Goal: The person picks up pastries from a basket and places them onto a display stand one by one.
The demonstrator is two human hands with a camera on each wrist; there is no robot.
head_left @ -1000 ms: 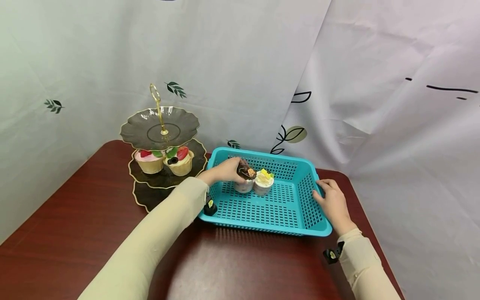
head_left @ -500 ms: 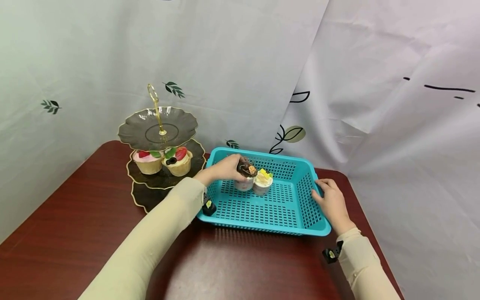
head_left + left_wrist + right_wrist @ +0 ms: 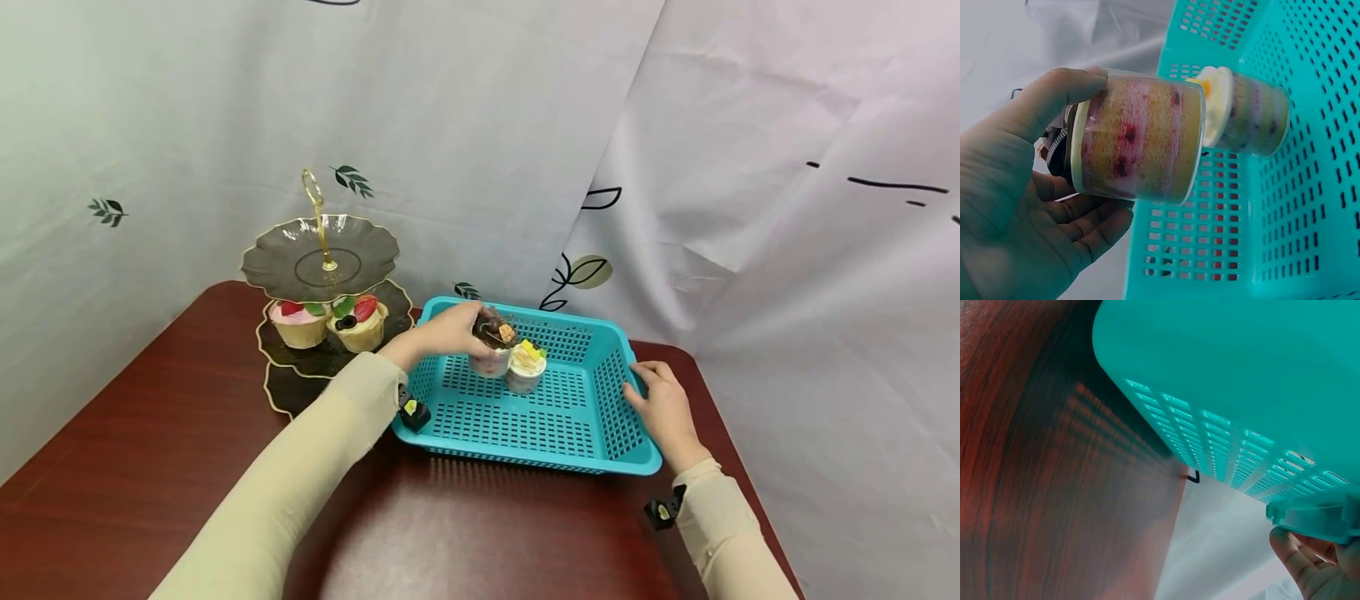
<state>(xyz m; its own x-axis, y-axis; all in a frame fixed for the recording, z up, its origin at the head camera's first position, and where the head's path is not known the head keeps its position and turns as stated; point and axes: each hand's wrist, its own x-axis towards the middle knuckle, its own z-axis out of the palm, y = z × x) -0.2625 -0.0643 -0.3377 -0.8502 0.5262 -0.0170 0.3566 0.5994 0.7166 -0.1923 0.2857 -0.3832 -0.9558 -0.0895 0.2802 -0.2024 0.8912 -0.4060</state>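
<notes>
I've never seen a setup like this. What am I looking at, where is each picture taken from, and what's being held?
There is no machine at work here: a person works bare-handed. The widest picture is from a camera worn on the head, looking forward and down. The other two are from wrist cameras, one for each hand.

On the table are a blue basket and a tiered stand carrying two cupcakes. The left hand grips a clear cup of layered cake with a chocolate-coloured top. A second cup, topped with yellow, is in the basket. The right hand holds the basket's rim.
</notes>
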